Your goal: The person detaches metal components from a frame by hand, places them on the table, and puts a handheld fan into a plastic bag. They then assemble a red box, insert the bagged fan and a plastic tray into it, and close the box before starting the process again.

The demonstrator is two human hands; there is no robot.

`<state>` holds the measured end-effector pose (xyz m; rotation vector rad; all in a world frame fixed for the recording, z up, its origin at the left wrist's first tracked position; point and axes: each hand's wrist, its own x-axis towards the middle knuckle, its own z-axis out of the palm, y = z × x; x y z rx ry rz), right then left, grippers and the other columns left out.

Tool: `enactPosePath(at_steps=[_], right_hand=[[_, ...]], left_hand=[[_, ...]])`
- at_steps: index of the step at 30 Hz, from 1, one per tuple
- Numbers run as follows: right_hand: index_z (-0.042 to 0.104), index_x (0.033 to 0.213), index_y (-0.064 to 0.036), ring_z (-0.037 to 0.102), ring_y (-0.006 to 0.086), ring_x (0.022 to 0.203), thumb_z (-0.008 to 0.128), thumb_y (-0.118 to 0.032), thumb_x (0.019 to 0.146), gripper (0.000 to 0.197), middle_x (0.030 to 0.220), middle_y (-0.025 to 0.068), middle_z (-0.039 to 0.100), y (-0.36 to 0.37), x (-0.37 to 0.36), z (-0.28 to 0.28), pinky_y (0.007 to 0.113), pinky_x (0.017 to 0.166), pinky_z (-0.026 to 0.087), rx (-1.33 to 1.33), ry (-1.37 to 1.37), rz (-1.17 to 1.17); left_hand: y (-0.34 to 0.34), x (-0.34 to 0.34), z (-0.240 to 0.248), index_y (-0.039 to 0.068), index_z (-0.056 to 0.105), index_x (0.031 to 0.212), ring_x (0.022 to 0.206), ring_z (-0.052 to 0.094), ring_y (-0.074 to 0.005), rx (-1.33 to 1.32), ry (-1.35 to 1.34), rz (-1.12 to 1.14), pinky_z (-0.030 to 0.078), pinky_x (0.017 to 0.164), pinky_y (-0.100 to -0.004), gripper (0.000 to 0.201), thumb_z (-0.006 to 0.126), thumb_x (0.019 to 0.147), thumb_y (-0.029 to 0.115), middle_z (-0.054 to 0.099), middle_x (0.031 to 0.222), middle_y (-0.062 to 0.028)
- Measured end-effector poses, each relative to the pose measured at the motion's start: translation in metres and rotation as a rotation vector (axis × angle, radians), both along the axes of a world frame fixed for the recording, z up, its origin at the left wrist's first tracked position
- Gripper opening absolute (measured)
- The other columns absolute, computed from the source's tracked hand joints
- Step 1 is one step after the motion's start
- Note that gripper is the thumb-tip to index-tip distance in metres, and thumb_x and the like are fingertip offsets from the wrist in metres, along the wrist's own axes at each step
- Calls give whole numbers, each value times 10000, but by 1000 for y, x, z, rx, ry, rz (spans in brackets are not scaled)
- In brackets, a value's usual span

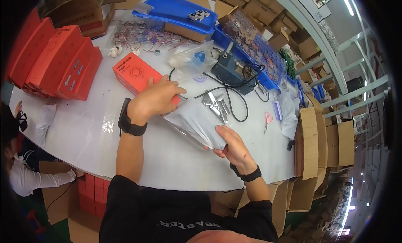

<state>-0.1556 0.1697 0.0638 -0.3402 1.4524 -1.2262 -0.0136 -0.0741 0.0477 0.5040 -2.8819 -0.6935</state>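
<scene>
A red cardboard box [138, 73] with a fan drawing lies on the white table in front of me. My left hand [157, 96] is over its near end, fingers bent around the edge; part of the grip is hidden. A white plastic bag [199, 121] with something inside, its shape not clear, slants beside the box. My right hand [234, 147] grips the bag's lower right end between thumb and fingers. Just beyond the bag lie several silver metal pieces [217, 105].
Red boxes [63, 63] stand in a row at the left. A blue tray [176, 12] and a dark machine with black cables [232, 69] are at the back. Pink scissors [268, 119] lie right. Another person's arm [52, 180] reaches in at lower left.
</scene>
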Motion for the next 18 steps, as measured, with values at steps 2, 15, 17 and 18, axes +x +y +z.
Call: enactPosePath(at_steps=[2, 15, 17, 18], right_hand=[[513, 1063, -15, 460, 107, 551, 516, -346, 1025, 333, 823, 84, 611, 0, 2, -4, 232, 470, 339, 17, 11, -38], [533, 1048, -41, 542, 122, 558, 554, -363, 1019, 324, 695, 54, 586, -21, 14, -17, 262, 484, 383, 106, 665, 37], [542, 1036, -41, 543, 127, 531, 551, -376, 1019, 335, 629, 62, 575, -21, 10, -15, 293, 471, 393, 151, 925, 219], [542, 1036, -41, 543, 127, 531, 551, -376, 1019, 335, 629, 62, 575, -19, 11, -16, 293, 471, 393, 154, 927, 214]], left_hand=[[5, 3, 1, 53, 694, 1177, 1194, 560, -296, 23, 43, 22, 424, 1024, -478, 401, 649, 778, 52, 655, 1211, -125], [-11, 10, 19, 3, 722, 1005, 666, 665, -271, 212, 311, 14, 503, 638, -370, 267, 574, 782, 0, 657, 754, -191], [-13, 11, 21, 2, 718, 1011, 657, 655, -255, 252, 299, 14, 492, 626, -354, 275, 568, 781, -6, 651, 751, -186], [-15, 11, 22, 2, 715, 1019, 644, 642, -242, 271, 294, 21, 484, 618, -345, 275, 565, 788, -6, 643, 738, -181]])
